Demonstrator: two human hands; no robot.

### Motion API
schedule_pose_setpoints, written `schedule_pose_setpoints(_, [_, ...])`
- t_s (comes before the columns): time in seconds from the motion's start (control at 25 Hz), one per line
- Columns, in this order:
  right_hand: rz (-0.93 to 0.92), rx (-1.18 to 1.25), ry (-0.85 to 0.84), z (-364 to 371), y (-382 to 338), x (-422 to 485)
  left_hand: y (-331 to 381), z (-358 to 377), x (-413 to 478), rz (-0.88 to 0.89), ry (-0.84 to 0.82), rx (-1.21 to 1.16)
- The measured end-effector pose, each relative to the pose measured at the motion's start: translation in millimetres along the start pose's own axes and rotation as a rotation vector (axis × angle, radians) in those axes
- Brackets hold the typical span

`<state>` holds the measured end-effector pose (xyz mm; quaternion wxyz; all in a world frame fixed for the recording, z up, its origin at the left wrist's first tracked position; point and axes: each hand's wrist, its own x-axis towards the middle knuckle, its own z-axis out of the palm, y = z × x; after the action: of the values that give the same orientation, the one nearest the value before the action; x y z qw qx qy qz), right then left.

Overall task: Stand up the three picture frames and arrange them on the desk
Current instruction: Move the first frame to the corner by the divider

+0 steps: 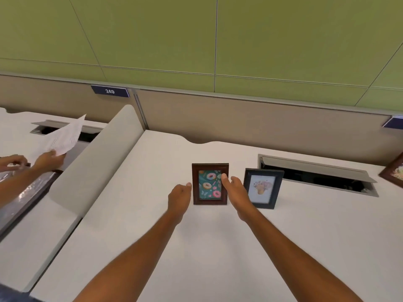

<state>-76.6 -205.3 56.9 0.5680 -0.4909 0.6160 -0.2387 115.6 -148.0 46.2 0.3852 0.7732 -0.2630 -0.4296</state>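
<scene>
Donut frame: stood upright at desk centre, w/ the dark frame just beside on its right.
Third frame: at the far right edge, only partly seen.
L hand: I saw it loosely curled at the left border; contact, I could not tell.
R hand: fingers apart, thumb over the right border, not clamped.
Handling: I judged it light, stiff, glass front fragile, easy to tip; best taken by both side borders.
</scene>
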Motion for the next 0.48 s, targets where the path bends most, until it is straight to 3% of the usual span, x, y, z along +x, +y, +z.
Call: schedule_pose_setpoints(0.48, [0.045, 0.142, 0.104, 21, -10, 40, 19, -2, 71, -0.044, -0.425, -0.075])
